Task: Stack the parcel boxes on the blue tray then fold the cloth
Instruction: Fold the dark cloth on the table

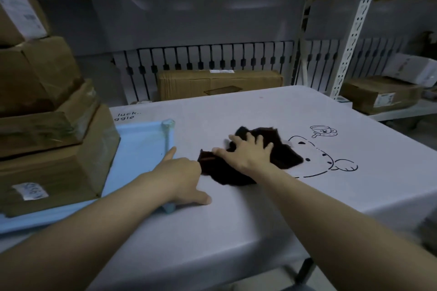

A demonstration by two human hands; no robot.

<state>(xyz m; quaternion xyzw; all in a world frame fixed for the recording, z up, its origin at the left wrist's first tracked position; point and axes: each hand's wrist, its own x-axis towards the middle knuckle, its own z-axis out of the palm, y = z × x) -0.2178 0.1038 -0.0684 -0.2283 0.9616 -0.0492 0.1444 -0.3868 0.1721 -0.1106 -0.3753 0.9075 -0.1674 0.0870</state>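
Several brown parcel boxes (47,125) stand stacked on the blue tray (139,149) at the left of the table. A dark crumpled cloth (286,158) lies in the middle of the table. My right hand (246,151) rests on the cloth with fingers spread. My left hand (182,175) sits between the tray and the cloth's left edge, index finger pointing out over the tray's rim and thumb on the table; its other fingers are hidden against the cloth, so whether they grip it is unclear.
The table wears a grey cover (236,220) printed with a bear drawing (319,156). White metal shelving (354,30) holds more cartons (220,84) behind and to the right (380,94). The table's front edge runs close below my arms.
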